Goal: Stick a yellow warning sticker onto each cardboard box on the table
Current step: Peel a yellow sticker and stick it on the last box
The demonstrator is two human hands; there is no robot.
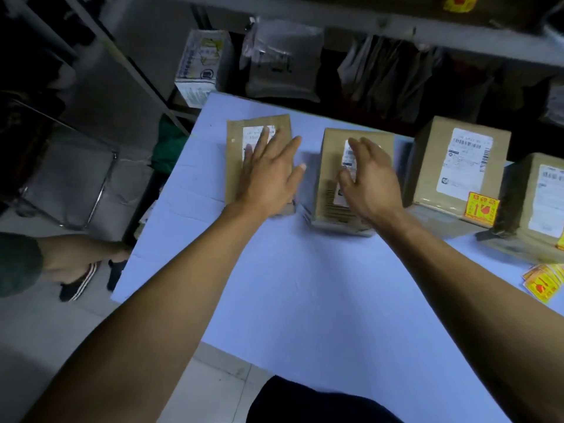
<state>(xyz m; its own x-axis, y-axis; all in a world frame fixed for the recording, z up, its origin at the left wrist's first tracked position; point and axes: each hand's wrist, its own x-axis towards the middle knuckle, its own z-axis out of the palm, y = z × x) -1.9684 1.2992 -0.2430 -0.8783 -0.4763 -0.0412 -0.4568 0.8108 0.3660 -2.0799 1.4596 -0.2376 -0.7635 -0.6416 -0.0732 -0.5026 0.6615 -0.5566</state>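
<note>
Several cardboard boxes with white shipping labels stand in a row on the pale blue table [305, 285]. My left hand [270, 175] lies flat, fingers spread, on the leftmost box [236, 166]. My right hand [370, 178] hovers open over the second box [329, 178], fingers curved, holding nothing. The third box [457, 166] carries a yellow warning sticker [481, 208] at its near right corner. A fourth box [540, 206] sits at the right edge with a bit of yellow at its lower corner. A loose pile of yellow stickers [544, 283] lies on the table at the right.
Behind the table, shelves hold grey plastic parcels [283, 59] and a white printed carton [201, 65]. Left of the table are a metal-framed stool [73, 178] and another person's leg and sandalled foot [79, 279]. My dark-clothed knee [305, 401] is at the table's near edge.
</note>
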